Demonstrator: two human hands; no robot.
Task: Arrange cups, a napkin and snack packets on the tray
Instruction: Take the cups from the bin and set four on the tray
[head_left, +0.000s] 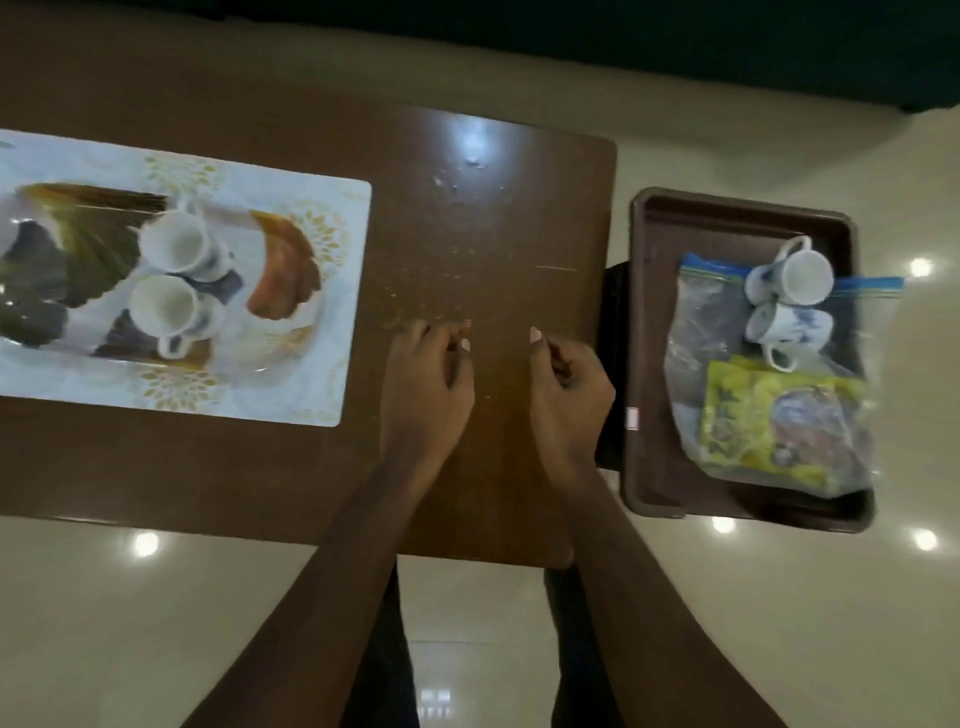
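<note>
The tray, a white one printed with leaves and gold flowers, lies on the left part of the brown surface. Two white cups with blue markings already stand on it, touching each other: the far cup and the near cup, both upright with their mouths open to the ceiling. I see no napkin and no snack packet on the tray, though its left end runs out of view.

Off the right edge of the surface sits a dark brown bin, a little lower and on something dark I cannot make out. In it are two more cups of the same pattern: the upper cup, tipped with its mouth showing, and the lower cup, lying on its side against the first. Under and beside them lies a clear zip bag with a blue seal, and nearer to me a yellow snack packet that seems to rest inside clear plastic. Whether there is a napkin in there, I cannot tell.

Both hands rest over the bare middle of the surface, between tray and bin. The left hand is loosely curled and grasps nothing; the right hand is likewise curled and empty.

By my reckoning the job is under half done: two cups placed, two more cups, the packets and a napkin left.
</note>
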